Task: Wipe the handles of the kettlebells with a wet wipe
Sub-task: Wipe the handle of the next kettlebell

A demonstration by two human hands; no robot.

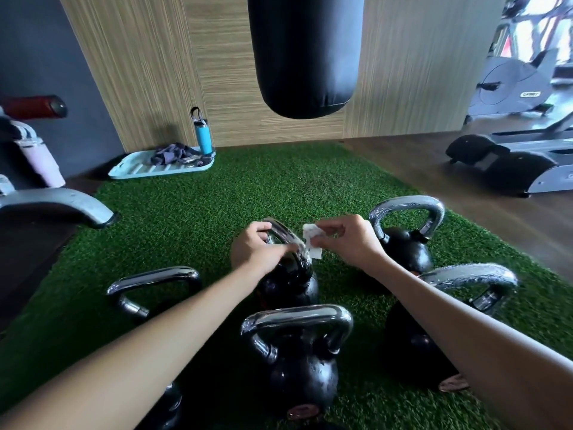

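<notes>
Kettlebells (302, 377) stand close together on the green grass mat (192, 218), five that I can count from the head view. The one being cleaned is the middle kettlebell (290, 285), just past the nearest one. Its shiny handle (286, 231) looks turned a bit to one side.

Here is what I think could go wrong. The wet wipe (311, 240) is small and scrunched up, and only fingertips hold it, so a hard rub could pull it loose and drop it on the mat. The handle may get slippery where it is wet, and then the holding hand could slide. If the bell gets tugged too far, it could tip and bump the bells beside it, or land on a finger.

Now the fingers. The left hand (252, 249) has its fingers and thumb curled round the handle and grips it near the top. The right hand (347, 240) pinches the wipe between thumb and bent fingertips. The wipe sits right against the right side of the handle, and I think it is touching it.

Farther back, a black punching bag (305, 54) hangs over the mat, and a blue water bottle (203, 135) stands by a pale blue tray (133, 170).
</notes>
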